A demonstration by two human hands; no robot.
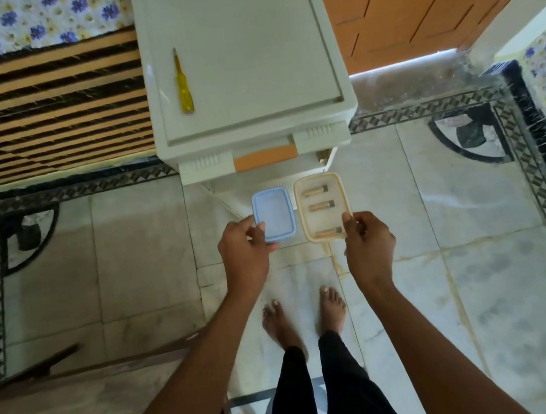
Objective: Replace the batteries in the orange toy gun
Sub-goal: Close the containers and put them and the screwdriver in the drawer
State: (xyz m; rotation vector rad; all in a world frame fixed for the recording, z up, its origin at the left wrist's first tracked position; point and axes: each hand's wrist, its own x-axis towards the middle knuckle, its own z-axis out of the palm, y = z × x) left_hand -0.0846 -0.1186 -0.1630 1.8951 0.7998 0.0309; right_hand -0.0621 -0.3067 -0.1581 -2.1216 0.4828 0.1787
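A person standing barefoot on a marble floor holds an opened battery box in front of a white plastic cabinet at 12 o'clock. The left hand pinches the near corner of the blue lid, thumb on top. At the lid's 3 o'clock, just beside it, the right hand grips the cream box by its near right corner, fingers curled at the rim. Three batteries lie loose and crosswise inside the box. A yellow screwdriver rests on the cabinet top at 11 o'clock, untouched. The orange toy gun cannot be made out anywhere in view; an orange sliver at the frame edge at 8 o'clock is too small to identify. The likely hazard is the one-corner hold on the box. Any tilt could send the unsecured batteries rolling over the low rim, down toward the bare feet and across the hard floor. Whether these cells are fresh or spent cannot be told, so a mix-up with the gun's own set is also possible.
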